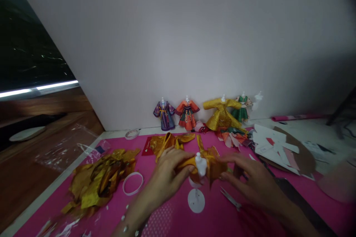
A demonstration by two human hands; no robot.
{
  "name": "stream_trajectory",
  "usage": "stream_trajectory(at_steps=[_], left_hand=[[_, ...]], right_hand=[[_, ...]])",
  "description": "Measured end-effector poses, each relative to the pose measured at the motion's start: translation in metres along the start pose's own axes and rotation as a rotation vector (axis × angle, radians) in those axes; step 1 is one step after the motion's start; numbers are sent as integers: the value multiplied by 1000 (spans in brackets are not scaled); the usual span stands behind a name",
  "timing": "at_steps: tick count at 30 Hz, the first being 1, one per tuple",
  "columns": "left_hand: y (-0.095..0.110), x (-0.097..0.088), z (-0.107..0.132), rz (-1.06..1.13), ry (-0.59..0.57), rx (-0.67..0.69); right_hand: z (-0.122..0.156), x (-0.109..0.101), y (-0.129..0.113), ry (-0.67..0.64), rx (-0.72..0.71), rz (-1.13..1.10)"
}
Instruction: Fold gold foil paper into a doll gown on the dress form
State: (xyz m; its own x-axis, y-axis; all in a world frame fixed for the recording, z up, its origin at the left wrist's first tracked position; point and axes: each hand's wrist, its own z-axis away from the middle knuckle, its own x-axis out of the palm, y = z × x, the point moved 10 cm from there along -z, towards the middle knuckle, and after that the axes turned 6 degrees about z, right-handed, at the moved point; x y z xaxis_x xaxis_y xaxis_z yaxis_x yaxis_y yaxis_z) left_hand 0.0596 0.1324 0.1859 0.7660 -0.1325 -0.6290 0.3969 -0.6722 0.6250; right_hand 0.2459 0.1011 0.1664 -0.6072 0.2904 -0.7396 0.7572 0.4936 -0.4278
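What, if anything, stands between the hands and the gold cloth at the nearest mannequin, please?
Nothing visible: the left hand and right hand seem to touch the gold cloth, on opposite sides of the mannequin.

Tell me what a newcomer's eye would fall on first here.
Probably the small white mannequin at front centre, with gold fabric about it, between the left fingers and right fingers. Next, likely, the wide-sleeved yellow gown in the row of costumes by the pale wall, then the crumpled gold scraps heaped at left.
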Motion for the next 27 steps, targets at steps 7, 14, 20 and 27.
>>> stream_trajectory(at_steps=[7, 14, 20, 27], left_hand=[[3, 1, -3, -15, -9, 2], [7, 3, -7, -25, -23, -28], [7, 4, -6, -20, -32, -43], [6, 2, -7, -37, -33, -30]], right_hand=[[-11, 7, -11, 55, 8, -64], [-5, 19, -6, 63, 131, -175], [-3, 42, 8, -27, 319, -427], [-4, 53, 16, 13, 334, -460]])
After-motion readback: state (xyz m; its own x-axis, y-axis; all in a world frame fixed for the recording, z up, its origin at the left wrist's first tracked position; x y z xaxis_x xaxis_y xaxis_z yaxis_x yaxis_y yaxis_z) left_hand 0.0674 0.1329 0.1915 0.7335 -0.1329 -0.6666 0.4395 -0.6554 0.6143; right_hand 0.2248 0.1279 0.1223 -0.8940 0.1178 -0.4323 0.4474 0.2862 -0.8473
